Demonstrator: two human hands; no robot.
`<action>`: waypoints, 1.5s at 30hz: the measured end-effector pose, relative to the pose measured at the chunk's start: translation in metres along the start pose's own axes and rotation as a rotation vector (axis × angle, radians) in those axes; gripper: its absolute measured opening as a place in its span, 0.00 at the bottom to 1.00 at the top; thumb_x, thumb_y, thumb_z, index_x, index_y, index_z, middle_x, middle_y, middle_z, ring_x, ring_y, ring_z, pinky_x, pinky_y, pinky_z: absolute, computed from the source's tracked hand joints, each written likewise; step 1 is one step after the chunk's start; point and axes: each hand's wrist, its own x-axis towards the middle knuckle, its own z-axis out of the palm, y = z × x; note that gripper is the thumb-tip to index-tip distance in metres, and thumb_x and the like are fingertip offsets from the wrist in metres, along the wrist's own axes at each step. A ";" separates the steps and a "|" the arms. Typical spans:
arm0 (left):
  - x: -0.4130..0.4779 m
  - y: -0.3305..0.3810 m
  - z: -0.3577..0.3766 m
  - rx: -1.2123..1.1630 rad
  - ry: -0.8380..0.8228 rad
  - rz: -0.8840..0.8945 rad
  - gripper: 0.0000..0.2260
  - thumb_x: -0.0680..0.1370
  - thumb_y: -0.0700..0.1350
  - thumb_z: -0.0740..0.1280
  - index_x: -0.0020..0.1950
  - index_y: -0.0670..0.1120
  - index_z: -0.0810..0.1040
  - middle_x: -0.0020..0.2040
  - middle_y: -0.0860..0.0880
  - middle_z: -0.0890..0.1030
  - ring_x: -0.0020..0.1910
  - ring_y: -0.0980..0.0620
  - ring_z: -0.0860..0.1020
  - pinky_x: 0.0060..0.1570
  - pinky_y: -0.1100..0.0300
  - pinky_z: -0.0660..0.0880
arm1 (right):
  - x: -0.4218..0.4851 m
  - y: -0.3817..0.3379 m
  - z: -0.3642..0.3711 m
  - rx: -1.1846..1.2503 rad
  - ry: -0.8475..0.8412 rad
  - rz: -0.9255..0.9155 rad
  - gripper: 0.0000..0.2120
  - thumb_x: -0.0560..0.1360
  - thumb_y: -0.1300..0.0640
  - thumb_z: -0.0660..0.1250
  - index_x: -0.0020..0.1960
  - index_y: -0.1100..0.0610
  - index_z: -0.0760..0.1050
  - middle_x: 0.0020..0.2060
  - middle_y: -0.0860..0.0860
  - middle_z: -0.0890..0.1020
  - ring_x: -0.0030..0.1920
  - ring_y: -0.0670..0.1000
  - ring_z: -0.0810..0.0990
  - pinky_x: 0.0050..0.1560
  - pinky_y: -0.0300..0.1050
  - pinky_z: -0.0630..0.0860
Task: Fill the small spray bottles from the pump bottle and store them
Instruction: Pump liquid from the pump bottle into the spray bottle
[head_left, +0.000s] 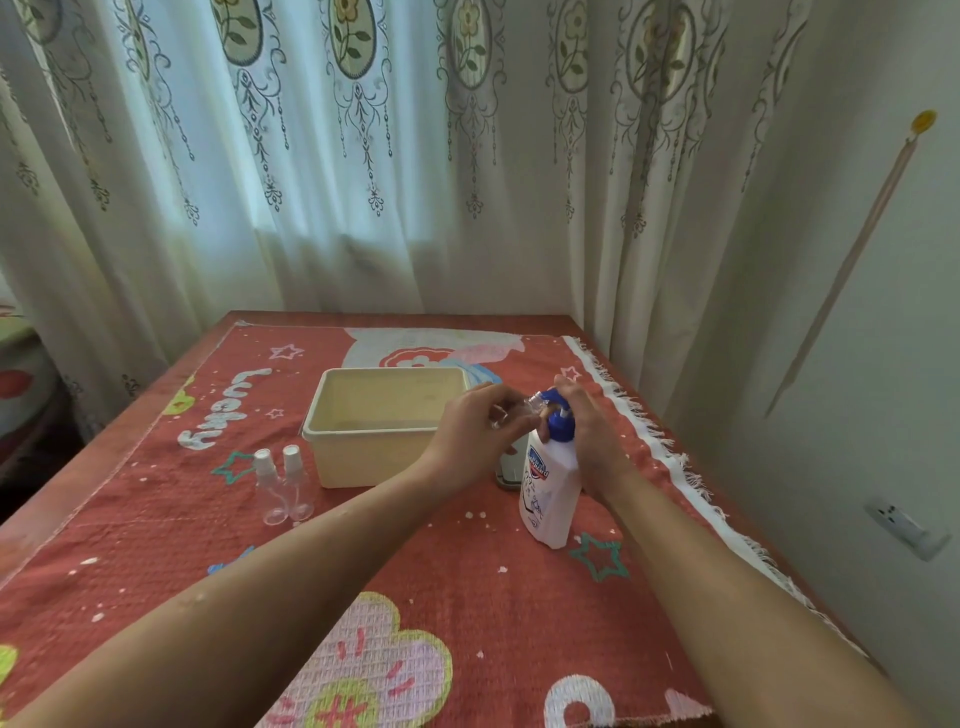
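Observation:
A white pump bottle (549, 483) with a blue pump head (558, 418) stands on the red cloth at right of centre. My right hand (589, 431) rests on top of the pump head, fingers over it. My left hand (475, 431) grips a small clear spray bottle (514, 408), tilted with its mouth at the pump's nozzle. Two more clear spray bottles (283, 486) with caps on stand side by side to the left of the cream tub (363, 457).
The cream plastic tub sits open in the middle of the table. A small grey object (508, 475) lies behind the pump bottle, mostly hidden. Curtains hang behind the table, and a wall with a socket (906, 527) is at right.

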 end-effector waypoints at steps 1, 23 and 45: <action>0.000 -0.001 0.000 -0.002 0.000 0.000 0.08 0.78 0.46 0.72 0.53 0.42 0.82 0.47 0.47 0.80 0.44 0.51 0.79 0.34 0.66 0.79 | 0.001 0.000 -0.001 -0.002 0.014 -0.008 0.17 0.84 0.47 0.58 0.49 0.60 0.74 0.35 0.56 0.77 0.37 0.50 0.77 0.50 0.47 0.75; -0.003 -0.007 0.004 0.029 0.030 -0.011 0.09 0.77 0.48 0.72 0.52 0.43 0.82 0.47 0.46 0.81 0.43 0.50 0.79 0.33 0.68 0.77 | 0.004 0.003 -0.006 -0.021 -0.004 0.029 0.08 0.85 0.61 0.56 0.50 0.54 0.72 0.40 0.43 0.74 0.35 0.30 0.77 0.45 0.27 0.70; 0.000 -0.004 0.003 0.001 0.017 -0.022 0.08 0.77 0.47 0.73 0.52 0.45 0.82 0.47 0.47 0.80 0.44 0.49 0.79 0.34 0.62 0.81 | 0.002 0.002 -0.001 0.029 0.008 0.060 0.24 0.78 0.38 0.61 0.48 0.60 0.73 0.35 0.56 0.77 0.36 0.54 0.77 0.47 0.50 0.75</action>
